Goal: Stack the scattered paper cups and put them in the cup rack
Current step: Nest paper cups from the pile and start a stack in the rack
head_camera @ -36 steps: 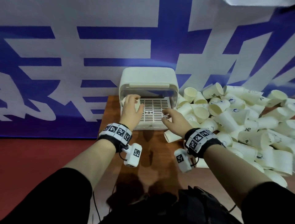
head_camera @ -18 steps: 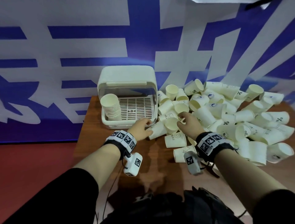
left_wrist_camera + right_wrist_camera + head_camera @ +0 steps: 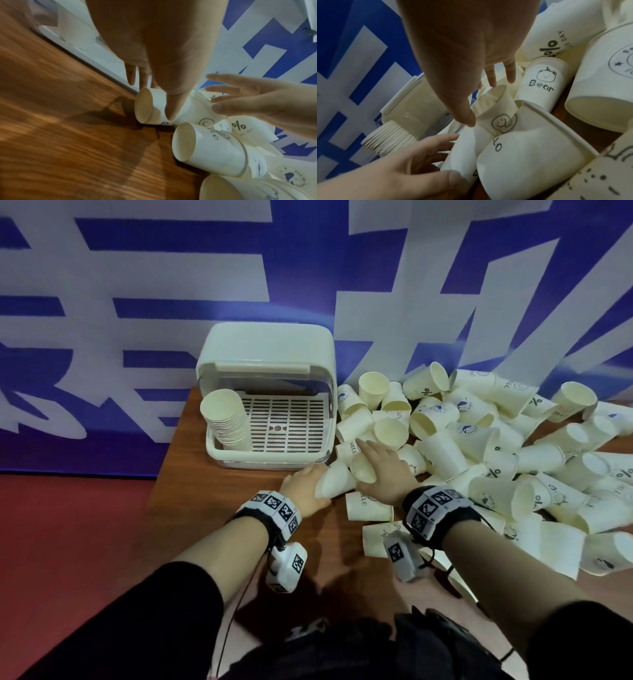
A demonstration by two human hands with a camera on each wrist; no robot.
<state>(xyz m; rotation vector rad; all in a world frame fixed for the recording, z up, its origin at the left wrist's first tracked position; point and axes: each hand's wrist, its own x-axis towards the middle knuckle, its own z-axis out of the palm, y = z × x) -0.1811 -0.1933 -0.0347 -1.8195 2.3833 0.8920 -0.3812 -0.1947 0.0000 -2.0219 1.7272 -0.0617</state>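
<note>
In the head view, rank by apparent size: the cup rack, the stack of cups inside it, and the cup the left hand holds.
1. cup rack, clearly largest.
2. stack of cups at the rack's left side.
3. cup lying on its side, gripped by the left hand; it looks only somewhat smaller than the stack, partly because it is nearer the camera.

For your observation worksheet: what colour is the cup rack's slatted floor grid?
White, like the rest of the cup rack; the grid shows best in the head view.
</note>
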